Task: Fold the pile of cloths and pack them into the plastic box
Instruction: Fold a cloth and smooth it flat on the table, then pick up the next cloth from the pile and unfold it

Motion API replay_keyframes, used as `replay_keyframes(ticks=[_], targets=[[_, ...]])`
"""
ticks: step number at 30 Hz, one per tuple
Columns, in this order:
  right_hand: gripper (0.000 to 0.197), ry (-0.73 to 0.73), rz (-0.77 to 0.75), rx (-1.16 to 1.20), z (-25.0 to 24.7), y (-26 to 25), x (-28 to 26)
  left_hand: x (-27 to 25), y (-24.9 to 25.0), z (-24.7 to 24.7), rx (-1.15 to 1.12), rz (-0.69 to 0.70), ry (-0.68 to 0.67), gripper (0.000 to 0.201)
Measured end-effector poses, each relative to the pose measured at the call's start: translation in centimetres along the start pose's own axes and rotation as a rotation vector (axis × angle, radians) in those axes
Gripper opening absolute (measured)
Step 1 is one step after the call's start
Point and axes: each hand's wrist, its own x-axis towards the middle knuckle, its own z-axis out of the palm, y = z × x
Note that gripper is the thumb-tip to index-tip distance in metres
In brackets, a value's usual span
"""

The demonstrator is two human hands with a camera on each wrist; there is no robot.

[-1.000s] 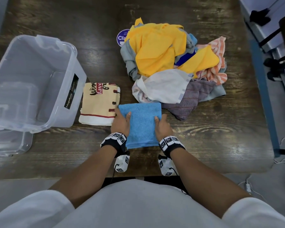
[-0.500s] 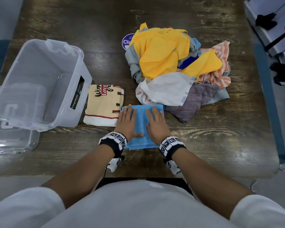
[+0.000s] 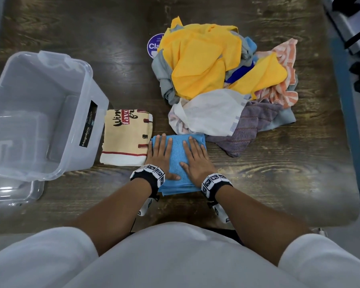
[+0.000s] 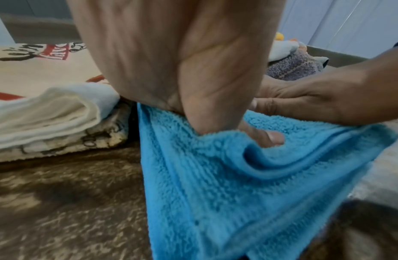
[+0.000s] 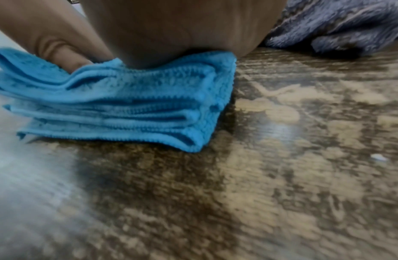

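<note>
Pressing blue cloth with left hand, right hand; fingers straight, slightly spread.
Lengthwise along the fingers; stacked layers seen only from right wrist.

A dark, worn wooden table is seen filling the view, with glare caught on its near right part. A blue strip is picked out along its right edge, grey furniture beyond it, and pale grey floor nearer.
</note>
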Motion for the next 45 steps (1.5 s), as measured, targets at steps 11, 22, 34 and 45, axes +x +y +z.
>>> replay_keyframes(ticks=[11,22,34,45], targets=[[0.076,-0.073,0.014,0.019,-0.6,-0.3,0.6,0.9,0.2,-0.7,-0.002,-0.046,-0.136,0.149],[0.025,-0.112,-0.03,0.213,-8.4,0.5,2.8,0.2,2.2,-4.4,0.011,-0.102,-0.031,0.121],[0.029,0.157,0.118,0.082,-17.1,1.3,9.9,3.7,1.3,-6.5,-0.095,-0.113,-0.114,0.128],[0.046,0.139,0.192,-0.001,-19.2,0.9,17.3,5.7,2.9,-7.4,0.037,-0.111,-0.177,0.114]])
